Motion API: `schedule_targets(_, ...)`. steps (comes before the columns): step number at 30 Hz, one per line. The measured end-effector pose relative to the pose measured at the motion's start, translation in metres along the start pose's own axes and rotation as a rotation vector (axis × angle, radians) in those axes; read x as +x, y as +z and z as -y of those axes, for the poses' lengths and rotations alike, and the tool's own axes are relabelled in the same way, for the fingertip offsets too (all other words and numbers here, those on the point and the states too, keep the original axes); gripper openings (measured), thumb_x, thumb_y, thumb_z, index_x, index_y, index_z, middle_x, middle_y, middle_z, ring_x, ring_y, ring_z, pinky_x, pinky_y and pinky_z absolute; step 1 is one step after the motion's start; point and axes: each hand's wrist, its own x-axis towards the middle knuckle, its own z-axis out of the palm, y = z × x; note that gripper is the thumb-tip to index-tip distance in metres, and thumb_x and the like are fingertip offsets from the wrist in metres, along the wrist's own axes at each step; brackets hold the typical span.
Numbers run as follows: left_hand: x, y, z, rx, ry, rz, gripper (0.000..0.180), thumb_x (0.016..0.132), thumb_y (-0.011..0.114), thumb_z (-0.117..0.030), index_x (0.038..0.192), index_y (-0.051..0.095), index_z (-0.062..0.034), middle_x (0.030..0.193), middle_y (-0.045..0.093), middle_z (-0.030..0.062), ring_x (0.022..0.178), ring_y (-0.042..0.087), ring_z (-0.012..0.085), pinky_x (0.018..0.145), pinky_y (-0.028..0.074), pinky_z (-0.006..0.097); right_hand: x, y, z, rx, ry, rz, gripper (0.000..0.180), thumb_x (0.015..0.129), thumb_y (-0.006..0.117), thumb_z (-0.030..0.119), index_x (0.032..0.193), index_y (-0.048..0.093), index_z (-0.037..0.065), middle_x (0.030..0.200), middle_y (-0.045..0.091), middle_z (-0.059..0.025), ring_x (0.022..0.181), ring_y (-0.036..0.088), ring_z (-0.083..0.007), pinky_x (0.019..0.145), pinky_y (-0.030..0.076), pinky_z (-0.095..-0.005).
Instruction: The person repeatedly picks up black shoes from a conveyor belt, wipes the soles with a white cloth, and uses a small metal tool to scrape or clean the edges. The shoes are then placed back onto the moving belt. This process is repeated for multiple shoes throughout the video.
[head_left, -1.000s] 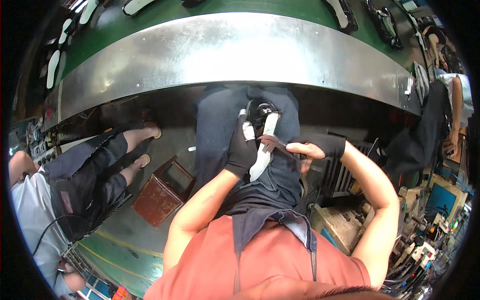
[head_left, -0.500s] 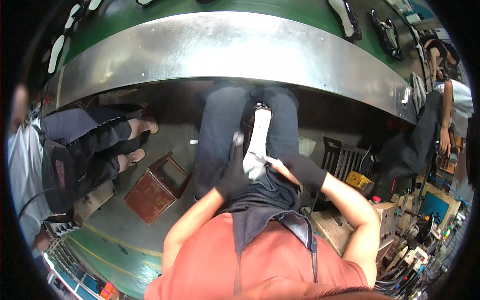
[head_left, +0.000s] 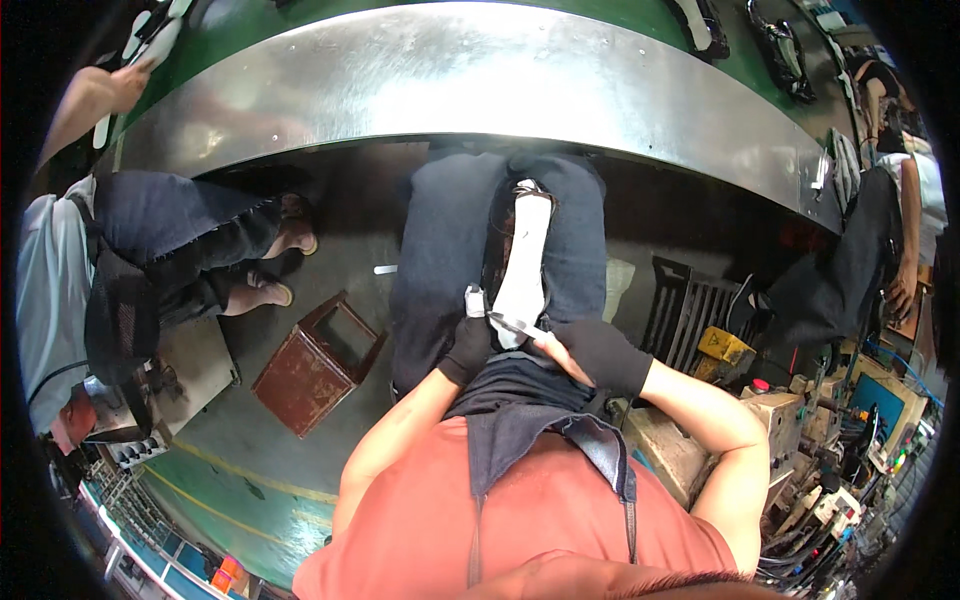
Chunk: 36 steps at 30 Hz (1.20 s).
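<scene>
A black shoe (head_left: 521,255) with a long white underside facing up lies between my thighs, its near end toward my waist. My left hand (head_left: 470,342), in a dark fingerless glove, closes on the shoe's near left side. White wrapping covers one of its fingertips, and its other fingers are mostly hidden. My right hand (head_left: 595,355), gloved the same way, closes on a slim metal tool (head_left: 517,326) that looks like a knife. The tool's tip points left, across the near end of the white underside.
Ahead runs a metal-edged bench (head_left: 450,80) with a green top and several black shoes (head_left: 780,50). A brown stool (head_left: 315,365) stands at left. People stand on both sides, one reaching a hand (head_left: 115,88) over the bench. Machinery (head_left: 790,420) and a yellow box (head_left: 722,347) are at right.
My left hand has drawn back toward the shoe's near end, its raised finger now lower. The tool has come into clearer view across that end. A co-worker's hand has reached onto the bench at left.
</scene>
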Motion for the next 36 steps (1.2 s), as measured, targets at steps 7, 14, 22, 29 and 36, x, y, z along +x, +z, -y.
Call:
schedule_targets(7,0.0,0.003,0.003,0.836,0.479,-0.113,0.034,0.093,0.054,-0.022,0.119,0.053,0.0007,0.106,0.065,0.0158,0.099,0.063,0.0256,0.086,0.05,0.037,-0.021,-0.032,-0.017,0.02,0.044,0.071,0.037,0.098,0.049,0.035,0.096,0.066,0.002,0.078,0.064,-0.0216,0.073,0.063,-0.0379,0.066,0.048,-0.0426)
schedule_targets(14,-0.01,-0.009,-0.009,0.794,0.277,0.224,0.043,0.099,0.046,-0.024,0.133,0.045,0.0015,0.129,0.053,0.0154,0.118,0.052,0.0252,0.102,0.039,0.036,0.004,-0.027,0.041,0.009,-0.534,-0.287,0.029,0.094,0.058,0.032,0.091,0.061,0.003,0.089,0.063,-0.018,0.081,0.061,-0.0381,0.066,0.049,-0.0426)
schedule_targets(22,-0.038,-0.018,-0.008,0.549,0.09,0.254,0.049,0.099,0.046,-0.028,0.139,0.041,0.001,0.136,0.051,0.0145,0.127,0.047,0.0244,0.108,0.037,0.035,-0.013,-0.014,0.023,-0.141,-0.031,-0.051,0.036,0.094,0.056,0.036,0.081,0.061,0.002,0.076,0.062,-0.0196,0.067,0.062,-0.0384,0.059,0.049,-0.0452)
schedule_targets(29,-0.014,0.007,-0.02,0.827,0.327,0.359,0.066,0.083,0.07,-0.013,0.139,0.037,-0.002,0.13,0.053,0.0145,0.123,0.051,0.0226,0.102,0.043,0.035,0.008,0.013,0.016,-0.216,-0.518,-0.238,0.035,0.087,0.064,0.039,0.081,0.058,0.006,0.078,0.06,-0.0133,0.069,0.062,-0.0292,0.057,0.049,-0.0401)
schedule_targets(36,-0.058,0.033,-0.058,0.854,0.264,0.173,0.075,0.083,0.072,-0.019,0.143,0.031,0.0012,0.136,0.051,0.0206,0.126,0.051,0.0281,0.103,0.04,0.037,0.001,0.024,-0.036,-0.387,-0.38,-0.261,0.038,0.093,0.057,0.04,0.079,0.058,0.005,0.075,0.059,-0.0148,0.071,0.062,-0.0325,0.062,0.049,-0.0395)
